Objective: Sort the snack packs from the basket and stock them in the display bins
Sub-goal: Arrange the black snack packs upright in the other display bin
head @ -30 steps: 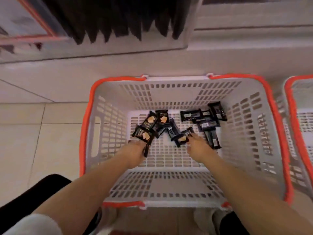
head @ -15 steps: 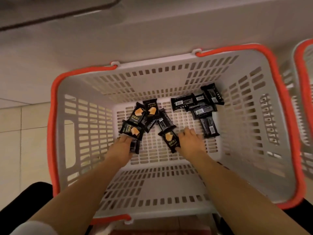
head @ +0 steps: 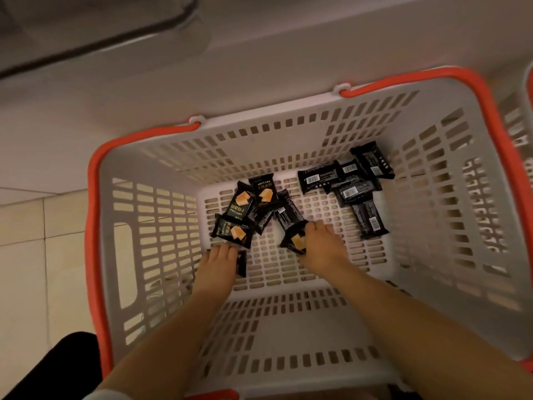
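A white slotted basket [head: 161,215] with an orange rim sits on a pale tiled floor [head: 34,243], taking up most of the view. A second basket [head: 519,140] of the same kind shows at the right edge, just beside it.

Both forearms reach down into the basket from the near side. The right hand [head: 323,246] is on the basket floor near the middle, its fingers curled round a black pack [head: 294,241] with a yellow cake picture, pinching its near end. The left hand [head: 219,261] lies further left, fingers closed over another dark pack [head: 241,264], of which only an edge shows beside the palm.

The rest of the packs lie in two loose heaps on the basket floor. The left heap [head: 251,209], just beyond the left hand, has several face up, printed DRYCAKE with the yellow picture, overlapping each other. The right heap [head: 352,186], towards the far right corner, lies face down, showing white barcodes; one pack [head: 370,220] stretches nearer, apart from the right hand.
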`<state>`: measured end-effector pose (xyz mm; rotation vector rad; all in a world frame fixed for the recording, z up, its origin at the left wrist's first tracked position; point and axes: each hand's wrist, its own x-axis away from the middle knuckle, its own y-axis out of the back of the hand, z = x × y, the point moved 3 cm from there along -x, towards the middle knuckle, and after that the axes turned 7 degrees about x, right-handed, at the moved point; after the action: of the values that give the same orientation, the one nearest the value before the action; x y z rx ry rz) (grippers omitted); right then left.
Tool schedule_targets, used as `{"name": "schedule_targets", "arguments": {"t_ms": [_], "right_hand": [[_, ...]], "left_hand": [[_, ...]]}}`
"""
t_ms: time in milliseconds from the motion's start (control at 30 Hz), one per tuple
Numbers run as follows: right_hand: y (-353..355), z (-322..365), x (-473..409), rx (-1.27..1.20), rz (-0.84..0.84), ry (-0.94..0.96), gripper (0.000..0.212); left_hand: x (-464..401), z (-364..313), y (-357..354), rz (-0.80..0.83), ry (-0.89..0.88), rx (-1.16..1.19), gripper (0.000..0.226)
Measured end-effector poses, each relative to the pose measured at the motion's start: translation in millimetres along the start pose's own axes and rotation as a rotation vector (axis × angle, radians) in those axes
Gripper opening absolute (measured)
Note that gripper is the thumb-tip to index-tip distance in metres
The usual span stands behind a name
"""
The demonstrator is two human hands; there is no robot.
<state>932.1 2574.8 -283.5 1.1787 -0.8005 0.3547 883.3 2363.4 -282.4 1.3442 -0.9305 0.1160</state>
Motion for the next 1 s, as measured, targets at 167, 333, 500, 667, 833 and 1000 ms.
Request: {"name": "schedule_targets", "arguments": {"t_ms": [167, 333, 500, 667, 833, 1000], "right_hand": [[26, -20, 32, -0.397, 0.087, 0.135, 0.040], [60, -40, 66, -0.552, 0.223, 0.107, 0.039], [95, -39, 89, -0.709, 0.260, 0.141, 0.034], [110, -27, 105, -0.396, 0.201, 0.362, 0.039], [102, -23, 98, -0.670, 0.056, 0.263, 0.027], [68, -20, 88, -1.365, 0.136, -0.233, 0.025]], "left_hand": [[5, -18, 21, 0.024, 0.157, 1.015, 0.035], [17, -49, 38, 0.166, 0.519, 2.117, 0.022], [26, -75, 56, 0.348, 0.510, 2.368, 0.028], [27, -87, 65, 0.392, 0.447, 2.166, 0.024], [27, -103, 75, 0.411, 0.411, 2.275, 0.027], [21, -119, 79, 0.223, 0.329, 2.278, 0.029]]}}
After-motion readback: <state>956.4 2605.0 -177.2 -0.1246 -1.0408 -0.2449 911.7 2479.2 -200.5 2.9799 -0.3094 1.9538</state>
